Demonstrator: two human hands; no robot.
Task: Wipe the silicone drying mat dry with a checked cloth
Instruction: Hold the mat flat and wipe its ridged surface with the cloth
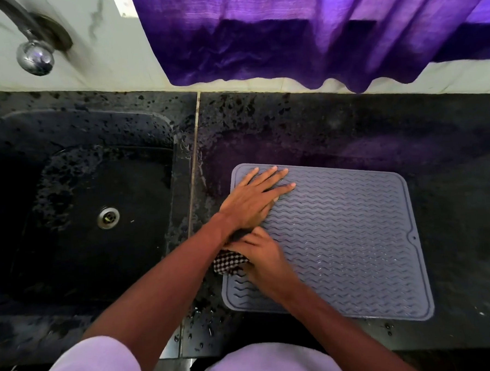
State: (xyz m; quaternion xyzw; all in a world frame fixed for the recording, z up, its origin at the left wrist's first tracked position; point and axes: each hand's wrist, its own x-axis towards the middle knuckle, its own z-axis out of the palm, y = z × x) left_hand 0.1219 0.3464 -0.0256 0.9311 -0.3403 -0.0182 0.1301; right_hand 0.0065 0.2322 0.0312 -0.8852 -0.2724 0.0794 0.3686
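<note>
A grey silicone drying mat (340, 237) with a wavy ribbed surface is laid flat on the black speckled countertop (449, 160), just to the right of the sink (142, 190). The left hand (256, 199) is pressed flat on the mat's far left corner, with the fingers straight and spread. The right hand (260, 254) is placed just nearer on the mat's left edge, blurred. Its fingers are curled over a bunched black-and-white checked cloth (231, 264), which is gripped against the mat and sticks out to the left of the hand. Water droplets (202, 321) are scattered on the counter by the mat's near left corner. A purple curtain (315, 31) is hung above the counter, and a chrome tap (34, 56) is mounted over the sink.
</note>
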